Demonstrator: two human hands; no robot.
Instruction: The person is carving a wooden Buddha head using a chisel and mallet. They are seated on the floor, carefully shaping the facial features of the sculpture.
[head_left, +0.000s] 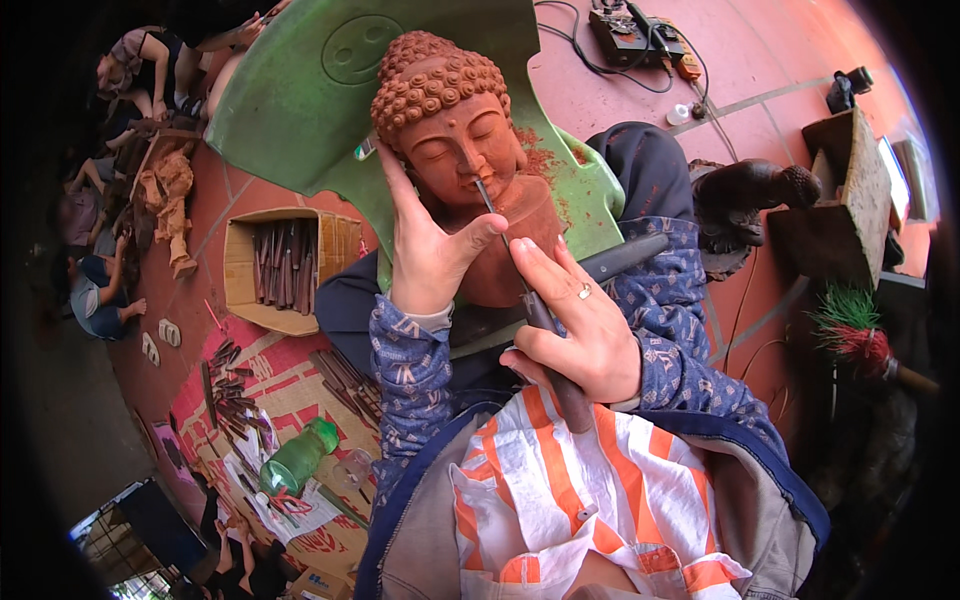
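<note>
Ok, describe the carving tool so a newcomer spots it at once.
Find the large reddish-brown carved head at top centre. Below it, the right hand holds the carving tool by its dark handle. Unlike the plain dark bar beyond that hand, it has a thin metal shaft pointing to the carved mouth.

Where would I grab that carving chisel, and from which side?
Probably by its thick brown handle, coming from the person's right, as the right hand does. The handle's free end points toward the striped shirt, away from the carved Buddha head. Avoid the thin metal blade: its tip is at the head's mouth, and the left hand's thumb is close by.
</note>
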